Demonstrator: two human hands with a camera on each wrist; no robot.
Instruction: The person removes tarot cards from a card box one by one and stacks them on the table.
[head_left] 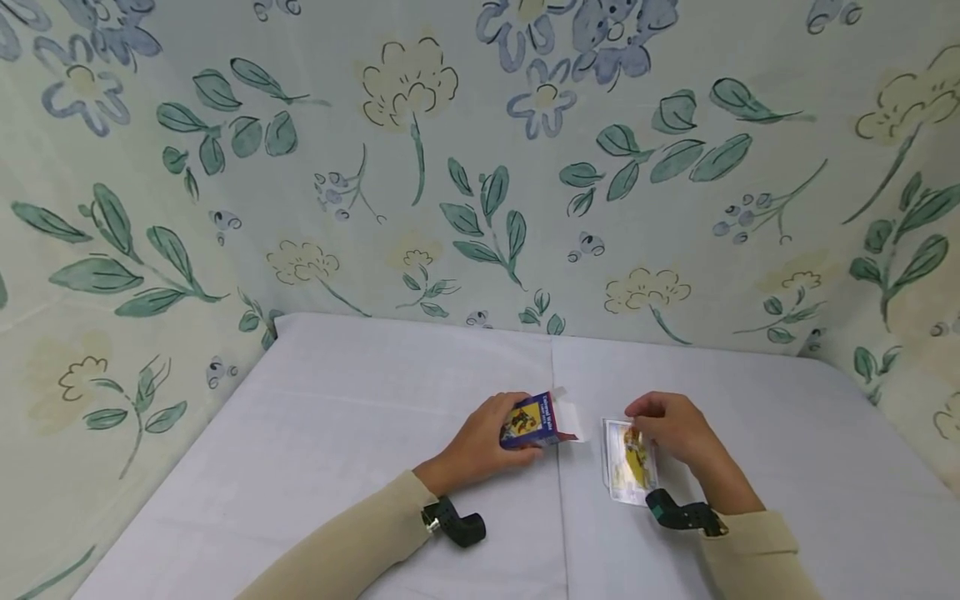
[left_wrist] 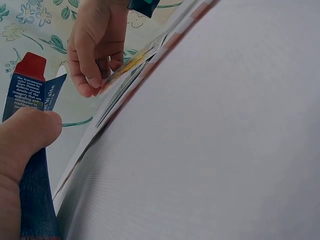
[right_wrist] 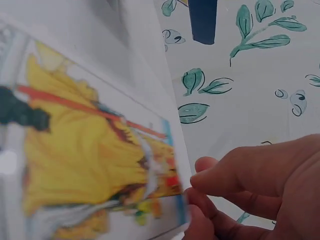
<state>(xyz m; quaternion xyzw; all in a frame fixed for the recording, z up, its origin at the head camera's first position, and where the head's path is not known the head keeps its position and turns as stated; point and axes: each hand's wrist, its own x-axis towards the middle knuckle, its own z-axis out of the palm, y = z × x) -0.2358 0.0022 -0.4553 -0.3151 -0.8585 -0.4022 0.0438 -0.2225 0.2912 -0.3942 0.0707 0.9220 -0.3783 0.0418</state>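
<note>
My left hand grips a small blue card box with a yellow picture on its front. The box's end flap stands open toward the right. In the left wrist view the thumb lies across the box, below a raised red flap. A small stack of picture cards lies on the white cloth to the right of the box. My right hand pinches the top card near its upper right corner with curled fingers. In the right wrist view this card shows a figure in yellow and looks blurred.
A white cloth covers the table, with a crease running front to back between the box and the cards. Floral fabric hangs behind and at both sides. A small black camera is strapped to each wrist.
</note>
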